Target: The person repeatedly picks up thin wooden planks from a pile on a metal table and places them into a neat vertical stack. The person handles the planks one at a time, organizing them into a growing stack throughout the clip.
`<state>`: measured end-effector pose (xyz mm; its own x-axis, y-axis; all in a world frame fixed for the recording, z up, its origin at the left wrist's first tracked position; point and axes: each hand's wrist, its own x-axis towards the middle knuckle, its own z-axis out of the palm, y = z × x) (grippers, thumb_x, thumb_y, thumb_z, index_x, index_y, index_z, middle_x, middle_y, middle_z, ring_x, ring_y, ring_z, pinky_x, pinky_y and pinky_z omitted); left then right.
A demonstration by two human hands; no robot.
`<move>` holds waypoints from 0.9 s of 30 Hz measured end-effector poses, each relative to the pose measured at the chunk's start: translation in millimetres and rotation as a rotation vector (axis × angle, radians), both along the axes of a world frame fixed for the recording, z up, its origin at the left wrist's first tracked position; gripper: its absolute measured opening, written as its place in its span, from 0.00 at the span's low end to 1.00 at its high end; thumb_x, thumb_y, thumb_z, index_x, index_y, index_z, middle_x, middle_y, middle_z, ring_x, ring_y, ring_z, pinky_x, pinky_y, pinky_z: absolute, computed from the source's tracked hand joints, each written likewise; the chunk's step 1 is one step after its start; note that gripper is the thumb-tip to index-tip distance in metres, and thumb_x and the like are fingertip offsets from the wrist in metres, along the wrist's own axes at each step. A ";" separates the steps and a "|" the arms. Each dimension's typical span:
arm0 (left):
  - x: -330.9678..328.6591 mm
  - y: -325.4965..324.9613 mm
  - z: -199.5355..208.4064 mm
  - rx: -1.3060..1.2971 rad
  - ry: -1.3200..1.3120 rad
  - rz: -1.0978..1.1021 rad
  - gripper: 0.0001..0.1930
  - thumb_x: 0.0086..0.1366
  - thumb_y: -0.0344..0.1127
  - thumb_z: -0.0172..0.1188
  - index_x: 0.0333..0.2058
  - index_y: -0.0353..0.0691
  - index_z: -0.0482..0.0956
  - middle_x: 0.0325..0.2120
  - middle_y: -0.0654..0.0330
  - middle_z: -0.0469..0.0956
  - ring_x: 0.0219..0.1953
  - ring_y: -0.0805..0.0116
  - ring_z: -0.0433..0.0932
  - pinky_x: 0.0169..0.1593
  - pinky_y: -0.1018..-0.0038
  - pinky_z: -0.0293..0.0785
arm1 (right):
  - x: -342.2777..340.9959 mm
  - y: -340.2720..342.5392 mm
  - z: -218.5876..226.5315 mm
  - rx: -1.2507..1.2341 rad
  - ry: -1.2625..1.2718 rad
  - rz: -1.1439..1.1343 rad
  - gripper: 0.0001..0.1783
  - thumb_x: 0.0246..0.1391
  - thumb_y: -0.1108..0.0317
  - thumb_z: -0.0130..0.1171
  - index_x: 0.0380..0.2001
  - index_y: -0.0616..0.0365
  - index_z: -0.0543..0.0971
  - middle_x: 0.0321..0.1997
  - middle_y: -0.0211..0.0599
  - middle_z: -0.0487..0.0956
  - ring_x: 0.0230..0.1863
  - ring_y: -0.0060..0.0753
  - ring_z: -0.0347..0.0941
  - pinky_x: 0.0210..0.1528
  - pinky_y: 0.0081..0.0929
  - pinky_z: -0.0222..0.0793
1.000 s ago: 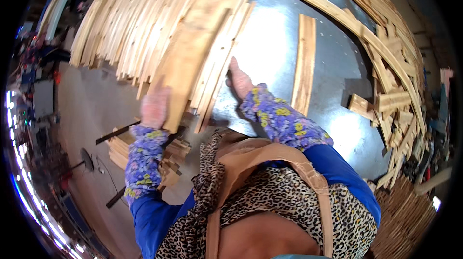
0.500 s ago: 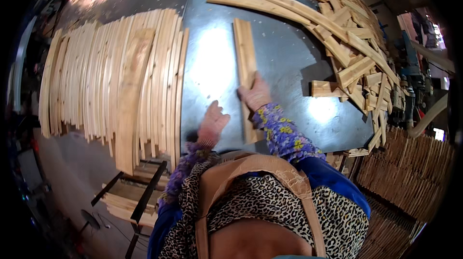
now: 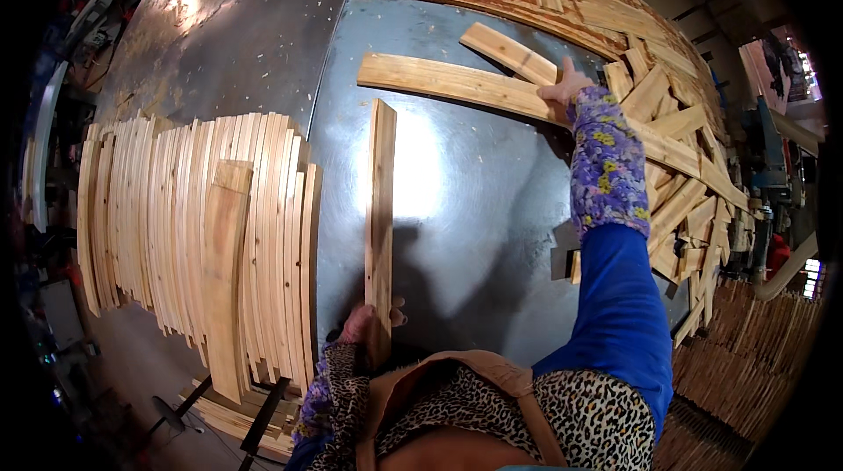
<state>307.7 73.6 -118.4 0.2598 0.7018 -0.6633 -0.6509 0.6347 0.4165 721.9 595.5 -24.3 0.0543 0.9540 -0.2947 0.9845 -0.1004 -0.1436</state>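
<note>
Head view: left hand (image 3: 360, 325) clasps pale, straight board (image 3: 380, 208); right hand (image 3: 569, 89) splayed at plank (image 3: 448, 79).

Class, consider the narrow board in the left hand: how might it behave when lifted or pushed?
The narrow board is probably stiff, looking straight while the left hand grips only its near end. Its flat faces make rolling unlikely. Pushed, it may slide readily, since the tabletop looks smooth and shiny.

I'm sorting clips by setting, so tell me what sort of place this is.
Probably a woodworking shop: narrow boards are packed side by side at the left, loose wood pieces lie heaped at the right, and a broad, metal-looking worktable stretches between them.
</note>
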 end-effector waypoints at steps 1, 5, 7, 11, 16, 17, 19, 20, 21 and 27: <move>-1.7 -2.2 -2.6 0.010 -0.017 0.006 0.49 0.62 0.67 0.74 0.62 0.22 0.77 0.42 0.50 0.87 0.45 0.57 0.86 0.63 0.55 0.80 | -4.3 14.4 -0.2 -0.055 -0.006 0.069 0.57 0.38 0.41 0.78 0.70 0.60 0.71 0.61 0.64 0.82 0.67 0.65 0.76 0.72 0.48 0.73; -15.1 -27.4 -62.6 -0.002 -0.159 -0.083 0.48 0.64 0.65 0.75 0.64 0.24 0.76 0.45 0.50 0.86 0.45 0.59 0.85 0.66 0.54 0.77 | -119.9 -7.8 20.7 0.028 -0.075 0.401 0.56 0.44 0.39 0.78 0.72 0.53 0.68 0.62 0.64 0.78 0.69 0.68 0.74 0.67 0.52 0.76; -11.6 -22.8 -61.5 -0.042 -0.181 -0.040 0.45 0.65 0.61 0.76 0.65 0.26 0.75 0.48 0.51 0.84 0.45 0.60 0.84 0.65 0.54 0.77 | -134.2 -22.8 -10.0 0.025 -0.126 0.479 0.57 0.46 0.41 0.77 0.75 0.51 0.64 0.65 0.64 0.76 0.70 0.68 0.74 0.67 0.52 0.76; -9.3 13.1 9.2 0.092 -0.191 0.067 0.39 0.68 0.59 0.75 0.64 0.32 0.77 0.55 0.50 0.84 0.46 0.60 0.84 0.59 0.55 0.79 | -156.6 -42.4 0.2 -0.196 -0.123 0.446 0.64 0.49 0.45 0.78 0.81 0.49 0.53 0.70 0.63 0.75 0.72 0.66 0.72 0.72 0.51 0.73; -37.0 13.3 31.2 0.152 -0.287 0.030 0.33 0.73 0.52 0.69 0.66 0.33 0.76 0.57 0.42 0.82 0.55 0.45 0.85 0.66 0.46 0.79 | -156.8 -111.4 -79.1 -0.370 0.648 0.083 0.52 0.57 0.49 0.77 0.80 0.46 0.64 0.68 0.52 0.79 0.69 0.51 0.76 0.68 0.44 0.75; -42.5 9.6 33.0 0.055 -0.331 0.109 0.32 0.74 0.51 0.68 0.66 0.32 0.76 0.57 0.40 0.82 0.56 0.41 0.85 0.67 0.44 0.80 | -187.8 -147.8 -83.1 -0.408 0.530 0.348 0.40 0.63 0.51 0.70 0.75 0.45 0.69 0.63 0.48 0.82 0.64 0.52 0.79 0.68 0.45 0.75; -49.8 10.7 24.0 0.423 -0.446 0.154 0.38 0.72 0.56 0.68 0.68 0.31 0.72 0.57 0.35 0.81 0.54 0.34 0.85 0.62 0.43 0.84 | -235.2 -227.0 -74.0 -0.349 0.320 0.848 0.22 0.76 0.53 0.55 0.66 0.43 0.79 0.52 0.41 0.89 0.55 0.56 0.84 0.67 0.47 0.76; -56.9 16.3 30.9 0.454 -0.415 0.151 0.42 0.70 0.59 0.69 0.70 0.31 0.70 0.56 0.33 0.81 0.52 0.32 0.86 0.58 0.42 0.86 | -255.5 -271.4 -87.4 -0.353 0.418 0.886 0.24 0.75 0.53 0.56 0.68 0.46 0.78 0.54 0.43 0.88 0.55 0.52 0.84 0.66 0.43 0.77; -59.5 23.8 59.9 0.335 -0.381 0.136 0.46 0.68 0.64 0.69 0.71 0.32 0.69 0.54 0.32 0.82 0.49 0.33 0.86 0.55 0.42 0.87 | -271.9 -321.6 -110.5 -0.426 0.635 0.801 0.26 0.75 0.52 0.57 0.70 0.49 0.77 0.56 0.45 0.87 0.55 0.49 0.84 0.65 0.40 0.78; -32.8 48.7 128.9 0.370 -0.569 0.022 0.61 0.62 0.84 0.60 0.77 0.38 0.62 0.50 0.43 0.83 0.45 0.51 0.86 0.43 0.51 0.87 | -298.5 -448.7 -175.0 -0.687 1.819 0.013 0.34 0.72 0.51 0.62 0.75 0.52 0.73 0.63 0.50 0.84 0.60 0.39 0.83 0.61 0.31 0.81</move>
